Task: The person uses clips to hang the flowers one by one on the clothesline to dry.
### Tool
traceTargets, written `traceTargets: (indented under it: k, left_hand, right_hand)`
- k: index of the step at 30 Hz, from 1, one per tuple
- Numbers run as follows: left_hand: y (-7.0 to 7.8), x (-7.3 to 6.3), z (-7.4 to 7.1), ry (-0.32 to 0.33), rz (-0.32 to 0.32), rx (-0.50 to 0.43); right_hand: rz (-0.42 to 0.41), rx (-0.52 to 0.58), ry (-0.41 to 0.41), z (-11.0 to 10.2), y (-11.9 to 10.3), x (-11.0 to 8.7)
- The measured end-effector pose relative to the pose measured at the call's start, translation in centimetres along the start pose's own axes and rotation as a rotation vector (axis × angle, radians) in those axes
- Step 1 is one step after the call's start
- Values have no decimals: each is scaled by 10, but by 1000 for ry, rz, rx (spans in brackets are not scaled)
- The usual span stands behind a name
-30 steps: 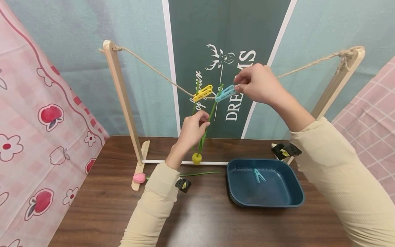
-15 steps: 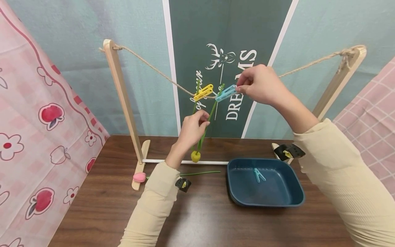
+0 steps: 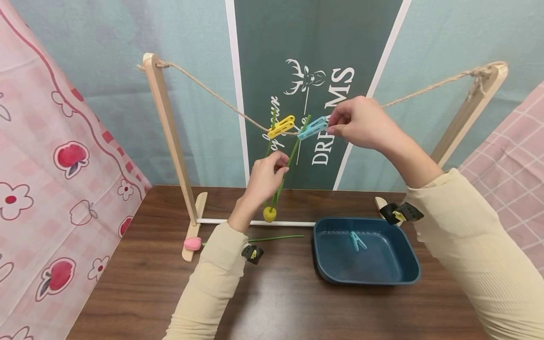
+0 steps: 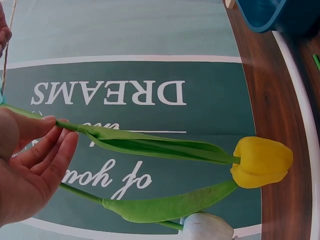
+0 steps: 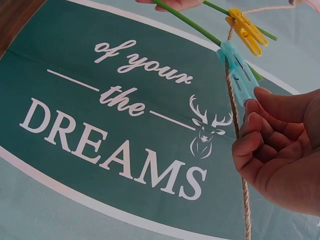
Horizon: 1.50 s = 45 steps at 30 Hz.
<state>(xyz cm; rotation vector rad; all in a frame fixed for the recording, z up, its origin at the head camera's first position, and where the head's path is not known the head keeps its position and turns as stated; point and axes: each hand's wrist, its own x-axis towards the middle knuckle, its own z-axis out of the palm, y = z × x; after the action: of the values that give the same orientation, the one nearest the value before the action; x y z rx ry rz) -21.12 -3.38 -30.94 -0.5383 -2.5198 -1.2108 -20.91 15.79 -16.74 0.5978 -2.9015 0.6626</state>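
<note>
My left hand (image 3: 265, 177) pinches the green stem of a yellow tulip (image 4: 262, 162), whose bloom hangs downward. Near its upper end, a blue clothespin (image 3: 312, 128) clips that stem at the rope (image 5: 244, 192). My right hand (image 3: 359, 122) holds the clothespin's handle end between thumb and fingers, as the right wrist view shows. Just left of it on the rope, a yellow clothespin (image 3: 281, 126) grips another stem. In the left wrist view, a white tulip (image 4: 206, 227) hangs beside the yellow one, partly cut off by the frame.
Wooden posts (image 3: 167, 137) carry the sagging rope, with a white bar (image 3: 293, 223) low between them. A dark blue basin (image 3: 367, 278) stands at right with another blue clothespin (image 3: 358, 241) inside. A pink tulip (image 3: 193, 243) lies on the table (image 3: 276, 302), partly behind the left forearm.
My right hand has shifted slightly down and right at the blue clothespin. The yellow bloom has swung a little left and up. My left hand keeps its place on the stem.
</note>
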Motion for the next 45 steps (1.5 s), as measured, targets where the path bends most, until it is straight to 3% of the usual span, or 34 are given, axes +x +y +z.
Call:
traceTargets:
  k: [45]
  left_hand:
    - [-1,-6,-3,23,-34,4]
  right_hand:
    - [28,58,-133,13,31,-20]
